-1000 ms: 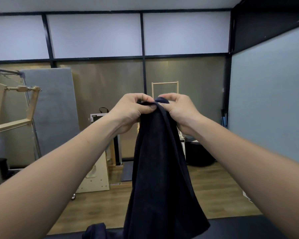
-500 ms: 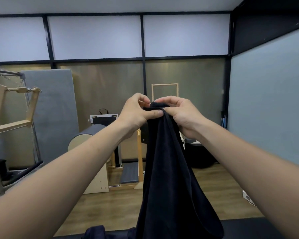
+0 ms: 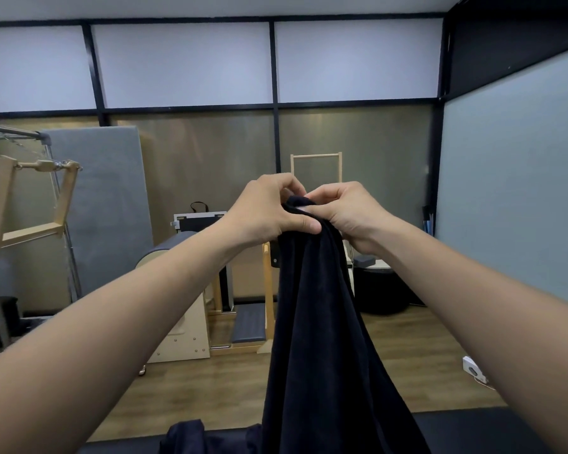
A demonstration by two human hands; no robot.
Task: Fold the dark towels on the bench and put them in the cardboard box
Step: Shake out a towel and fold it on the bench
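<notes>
Both arms are reaching forward and up, and the two hands are meeting at the middle of the view, well above the bench. The left hand (image 3: 269, 209) is curling closed around the top edge of a dark towel (image 3: 322, 322), its thumb pressing across the bunched cloth. The right hand (image 3: 345, 211) is pinching the same top edge just beside it — fingers folded down over the fabric, knuckles nearly touching the left hand's. The towel is hanging straight down from this double grip in a long, gathered drape, widening toward the bottom of the view, where its lower part is reaching the near bench (image 3: 473, 430), a dark padded surface. A second heap of dark cloth (image 3: 191, 437) is lying on the bench to the left of the hanging towel. On the wooden floor (image 3: 210, 388) beyond — further off — wooden exercise equipment (image 3: 184, 309) is standing against the far wall.
</notes>
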